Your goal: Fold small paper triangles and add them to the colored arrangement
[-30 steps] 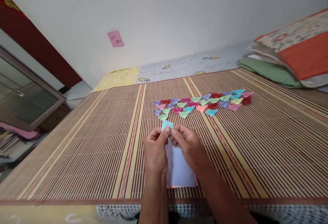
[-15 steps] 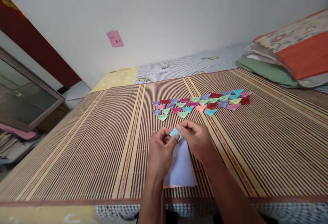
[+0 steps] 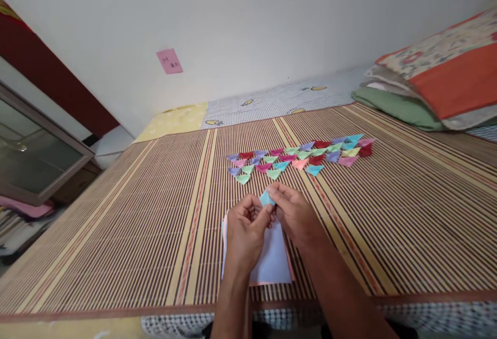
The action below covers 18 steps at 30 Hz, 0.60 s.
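Between my two hands is a small piece of light blue folded paper (image 3: 266, 199). My left hand (image 3: 246, 227) pinches its lower edge with the thumb and fingers. At its upper right, my right hand (image 3: 293, 209) grips it between thumb and fingertips. Directly below lies a stack of paper sheets (image 3: 274, 259) with a pale lavender sheet on top; my left hand and wrist cover part of it. Beyond my hands, several small folded paper triangles (image 3: 274, 174) in blue, green, pink, red and purple lie in uneven rows.
Everything lies on a striped bamboo mat (image 3: 155, 235) over a bed. Folded bedding (image 3: 446, 77) is piled at the right by the wall. A pink note (image 3: 170, 61) is stuck to the white wall. At the left stands a cabinet with a glass door (image 3: 34, 147).
The blue paper has turned slightly between my fingers and shows a more pointed top. The view has shifted a little, and more of the stack's left edge shows.
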Motion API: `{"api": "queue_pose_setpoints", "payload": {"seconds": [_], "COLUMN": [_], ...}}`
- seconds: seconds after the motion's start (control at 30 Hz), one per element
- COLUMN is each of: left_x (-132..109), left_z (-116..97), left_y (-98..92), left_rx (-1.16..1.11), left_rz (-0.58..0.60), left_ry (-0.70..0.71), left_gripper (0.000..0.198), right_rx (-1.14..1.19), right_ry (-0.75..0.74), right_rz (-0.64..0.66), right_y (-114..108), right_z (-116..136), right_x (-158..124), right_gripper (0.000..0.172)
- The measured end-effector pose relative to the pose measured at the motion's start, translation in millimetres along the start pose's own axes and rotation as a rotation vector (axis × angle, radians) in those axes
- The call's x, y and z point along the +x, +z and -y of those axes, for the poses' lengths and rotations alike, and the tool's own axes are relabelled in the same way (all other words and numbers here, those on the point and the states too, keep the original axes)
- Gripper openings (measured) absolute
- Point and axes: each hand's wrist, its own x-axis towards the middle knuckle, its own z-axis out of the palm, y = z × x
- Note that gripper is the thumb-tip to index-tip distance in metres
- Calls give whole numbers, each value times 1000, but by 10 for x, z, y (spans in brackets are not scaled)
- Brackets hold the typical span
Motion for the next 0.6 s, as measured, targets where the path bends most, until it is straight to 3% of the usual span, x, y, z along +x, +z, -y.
{"api": "queue_pose_setpoints", "payload": {"seconds": [0.2,0.6], "left_x": [13,13], "left_z": [-46,-30], "left_y": [-31,-85], "left_rx": [-79,-107], "left_rz": [39,124], "left_ry": [-99,-57], "left_gripper": [29,32], "right_rx": [-165,118], "right_ry": [-55,82], "right_rz": [21,152], "right_y": [4,-34], "right_z": [91,-20], "right_x": [-38,2], "right_gripper": [30,36]}}
